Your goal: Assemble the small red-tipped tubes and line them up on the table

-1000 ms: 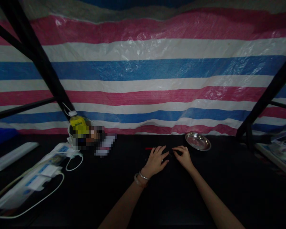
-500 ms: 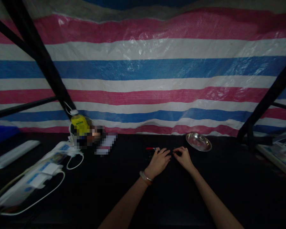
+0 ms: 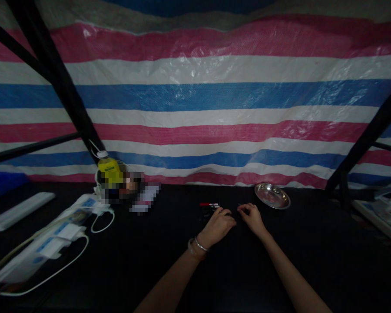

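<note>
- Right grip (image 3: 252, 218): fingertips close together; whether clamped on anything cannot be told.
- Left grip (image 3: 217, 227): fingers bent; hold unclear.
- Red pen-like item (image 3: 208, 204): on the surface (image 3: 237, 269), just beside the left fingers; likely to roll, light pressure advisable.

The black tabletop (image 3: 163, 256) carries a red-and-silver stick (image 3: 209, 204) just beyond and left of the left fingers (image 3: 227, 212), a metal dish (image 3: 272, 196) right of the right fingers (image 3: 244, 207), and a white power strip (image 3: 35, 256) well left of both.
</note>
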`<state>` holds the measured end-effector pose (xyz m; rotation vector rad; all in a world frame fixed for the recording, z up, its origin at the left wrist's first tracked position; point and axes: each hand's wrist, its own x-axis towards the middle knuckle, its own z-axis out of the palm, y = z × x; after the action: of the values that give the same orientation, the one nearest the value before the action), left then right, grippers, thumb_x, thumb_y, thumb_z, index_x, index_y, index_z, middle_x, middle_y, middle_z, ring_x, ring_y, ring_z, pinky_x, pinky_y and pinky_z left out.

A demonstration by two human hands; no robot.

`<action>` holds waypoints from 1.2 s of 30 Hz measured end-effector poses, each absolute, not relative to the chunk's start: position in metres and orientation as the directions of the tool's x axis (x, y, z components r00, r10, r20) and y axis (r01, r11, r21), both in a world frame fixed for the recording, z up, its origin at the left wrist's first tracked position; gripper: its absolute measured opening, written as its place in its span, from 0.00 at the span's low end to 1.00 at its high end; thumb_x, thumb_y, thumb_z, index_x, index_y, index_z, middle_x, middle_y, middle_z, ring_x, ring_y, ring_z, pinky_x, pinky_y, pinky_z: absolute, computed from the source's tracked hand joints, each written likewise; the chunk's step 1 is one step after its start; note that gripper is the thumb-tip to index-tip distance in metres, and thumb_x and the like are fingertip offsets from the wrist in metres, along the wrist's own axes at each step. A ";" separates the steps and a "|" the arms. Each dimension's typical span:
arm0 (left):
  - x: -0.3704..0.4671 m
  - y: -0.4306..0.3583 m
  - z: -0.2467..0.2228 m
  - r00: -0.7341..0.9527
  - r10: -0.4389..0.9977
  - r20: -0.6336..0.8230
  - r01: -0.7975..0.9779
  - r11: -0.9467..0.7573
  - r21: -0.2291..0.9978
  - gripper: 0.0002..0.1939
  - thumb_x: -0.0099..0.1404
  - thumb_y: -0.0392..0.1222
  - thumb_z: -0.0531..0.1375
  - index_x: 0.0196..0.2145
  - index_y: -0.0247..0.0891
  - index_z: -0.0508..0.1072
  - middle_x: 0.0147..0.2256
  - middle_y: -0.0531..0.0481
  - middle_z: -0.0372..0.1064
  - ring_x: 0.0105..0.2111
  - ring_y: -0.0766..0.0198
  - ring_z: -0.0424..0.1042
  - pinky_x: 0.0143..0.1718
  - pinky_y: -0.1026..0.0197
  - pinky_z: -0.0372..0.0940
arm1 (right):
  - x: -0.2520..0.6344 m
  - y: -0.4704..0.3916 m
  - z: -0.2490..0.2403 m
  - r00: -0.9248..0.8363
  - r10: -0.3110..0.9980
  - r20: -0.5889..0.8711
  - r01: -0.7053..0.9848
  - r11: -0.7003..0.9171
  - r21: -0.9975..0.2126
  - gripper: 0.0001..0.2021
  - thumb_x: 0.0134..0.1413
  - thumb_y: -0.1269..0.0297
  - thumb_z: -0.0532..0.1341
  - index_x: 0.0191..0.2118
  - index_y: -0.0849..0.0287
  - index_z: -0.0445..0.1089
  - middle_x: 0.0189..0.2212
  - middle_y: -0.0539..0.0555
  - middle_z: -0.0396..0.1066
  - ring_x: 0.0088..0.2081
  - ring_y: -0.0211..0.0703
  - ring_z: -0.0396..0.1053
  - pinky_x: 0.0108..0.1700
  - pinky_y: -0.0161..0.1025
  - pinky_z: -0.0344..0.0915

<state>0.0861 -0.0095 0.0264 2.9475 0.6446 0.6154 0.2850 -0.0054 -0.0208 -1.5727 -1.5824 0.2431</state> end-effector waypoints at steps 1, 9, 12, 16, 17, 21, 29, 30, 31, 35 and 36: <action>0.086 -0.010 0.027 0.832 0.412 0.372 0.385 -0.911 0.148 0.09 0.65 0.34 0.53 0.37 0.42 0.71 0.38 0.55 0.73 0.47 0.61 0.63 0.49 0.55 0.51 | 0.285 -0.006 -0.020 0.174 0.884 0.433 0.708 0.193 -0.679 0.09 0.47 0.61 0.58 0.28 0.57 0.74 0.27 0.54 0.71 0.33 0.47 0.66 0.40 0.45 0.61; 0.088 -0.013 0.029 0.862 0.360 0.357 0.348 -0.932 0.098 0.10 0.63 0.33 0.54 0.41 0.40 0.71 0.34 0.51 0.73 0.40 0.62 0.66 0.43 0.57 0.57 | 0.277 -0.011 -0.009 0.278 0.815 0.508 0.579 0.280 -0.766 0.14 0.52 0.54 0.57 0.32 0.59 0.72 0.29 0.55 0.69 0.31 0.44 0.66 0.35 0.42 0.63; 0.089 -0.016 0.030 0.852 0.365 0.376 0.355 -0.930 0.100 0.13 0.63 0.31 0.53 0.44 0.39 0.70 0.35 0.49 0.71 0.39 0.62 0.67 0.43 0.57 0.60 | 0.274 -0.015 -0.004 0.304 0.776 0.553 0.556 0.327 -0.764 0.15 0.53 0.54 0.56 0.35 0.60 0.72 0.29 0.54 0.67 0.29 0.41 0.65 0.34 0.40 0.64; 0.086 -0.017 0.030 0.759 0.434 0.485 0.396 -0.899 0.186 0.21 0.63 0.27 0.48 0.53 0.38 0.63 0.44 0.44 0.66 0.43 0.62 0.65 0.46 0.58 0.62 | 0.268 -0.019 0.003 0.326 0.721 0.611 0.531 0.395 -0.749 0.13 0.55 0.56 0.56 0.40 0.59 0.71 0.29 0.53 0.66 0.27 0.38 0.64 0.33 0.38 0.65; 0.085 -0.017 0.030 0.723 0.461 0.515 0.404 -0.886 0.225 0.23 0.63 0.26 0.47 0.54 0.38 0.62 0.45 0.44 0.64 0.44 0.62 0.65 0.47 0.58 0.62 | 0.267 -0.020 0.005 0.321 0.715 0.621 0.524 0.412 -0.746 0.13 0.55 0.57 0.56 0.40 0.58 0.71 0.30 0.53 0.66 0.27 0.38 0.64 0.33 0.38 0.65; 0.081 -0.013 0.030 0.560 0.569 0.602 0.409 -0.822 0.396 0.20 0.65 0.29 0.46 0.53 0.39 0.62 0.45 0.44 0.63 0.46 0.63 0.64 0.49 0.58 0.63 | 0.259 -0.025 0.011 0.271 0.728 0.630 0.486 0.462 -0.742 0.11 0.55 0.59 0.56 0.40 0.58 0.72 0.34 0.55 0.68 0.29 0.38 0.66 0.33 0.39 0.67; 0.081 -0.006 0.025 0.285 0.672 0.683 0.443 -0.724 0.529 0.08 0.66 0.40 0.52 0.39 0.39 0.69 0.36 0.49 0.70 0.38 0.62 0.69 0.43 0.54 0.65 | 0.247 -0.027 0.009 0.115 0.752 0.649 0.449 0.543 -0.709 0.12 0.56 0.63 0.56 0.45 0.55 0.70 0.37 0.56 0.67 0.37 0.42 0.68 0.37 0.39 0.68; 0.081 -0.005 0.023 0.261 0.682 0.683 0.445 -0.713 0.542 0.08 0.66 0.41 0.52 0.39 0.38 0.69 0.36 0.49 0.70 0.38 0.62 0.69 0.43 0.54 0.65 | 0.246 -0.028 0.009 0.098 0.749 0.655 0.459 0.550 -0.698 0.13 0.56 0.64 0.56 0.46 0.55 0.70 0.36 0.56 0.67 0.37 0.42 0.68 0.37 0.39 0.68; 0.081 -0.005 0.023 0.240 0.691 0.682 0.443 -0.703 0.556 0.08 0.65 0.41 0.53 0.39 0.38 0.69 0.36 0.49 0.71 0.39 0.62 0.69 0.44 0.54 0.64 | 0.245 -0.028 0.011 0.084 0.745 0.662 0.470 0.556 -0.686 0.13 0.56 0.64 0.56 0.46 0.55 0.70 0.36 0.56 0.67 0.37 0.42 0.68 0.37 0.39 0.68; 0.081 -0.003 0.022 0.199 0.727 0.657 0.406 -0.671 0.620 0.07 0.65 0.41 0.53 0.39 0.39 0.69 0.37 0.50 0.71 0.39 0.63 0.69 0.44 0.56 0.64 | 0.240 -0.032 0.018 0.056 0.725 0.687 0.493 0.578 -0.650 0.12 0.56 0.64 0.56 0.45 0.55 0.72 0.34 0.56 0.68 0.37 0.42 0.68 0.37 0.40 0.68; 0.081 -0.003 0.022 0.198 0.734 0.650 0.393 -0.666 0.633 0.07 0.65 0.42 0.53 0.39 0.39 0.69 0.36 0.50 0.71 0.39 0.63 0.69 0.43 0.57 0.65 | 0.239 -0.033 0.019 0.053 0.722 0.689 0.494 0.581 -0.647 0.12 0.56 0.64 0.56 0.44 0.55 0.72 0.34 0.55 0.69 0.37 0.42 0.68 0.38 0.40 0.68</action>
<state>0.0808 -0.0032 0.0220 2.1514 1.0617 1.4575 0.2392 -0.0330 0.0191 -1.0476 -1.5969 0.2342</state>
